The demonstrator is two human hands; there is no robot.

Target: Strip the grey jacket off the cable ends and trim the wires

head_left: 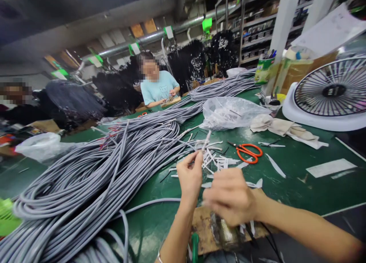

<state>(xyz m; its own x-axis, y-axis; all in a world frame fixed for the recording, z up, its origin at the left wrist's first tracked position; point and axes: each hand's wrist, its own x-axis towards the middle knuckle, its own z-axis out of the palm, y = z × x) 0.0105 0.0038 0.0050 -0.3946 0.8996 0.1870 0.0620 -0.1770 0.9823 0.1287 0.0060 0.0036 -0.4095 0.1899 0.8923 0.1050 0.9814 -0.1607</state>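
My left hand [190, 175] is closed in a pinch in the middle of the view. A pale, frayed cable end [207, 138] sticks up from its fingertips. To its right, my right hand [230, 196] is curled closed and a little blurred; what its fingers hold, if anything, is hidden. Beyond the hands lie many short white strips [213, 161] and orange-handled scissors [248, 153]. Below my right hand is a wooden board [203, 230] with a metal block [228, 232] on it. A large bundle of grey cables [114, 171] spreads to the left.
A clear plastic bag [231, 112] and a folded cloth [288, 129] lie farther back on the green table [294, 190]. A white fan [328, 93] stands at the right. Across the table sits a person in a light blue shirt [160, 88]; another person is at far left.
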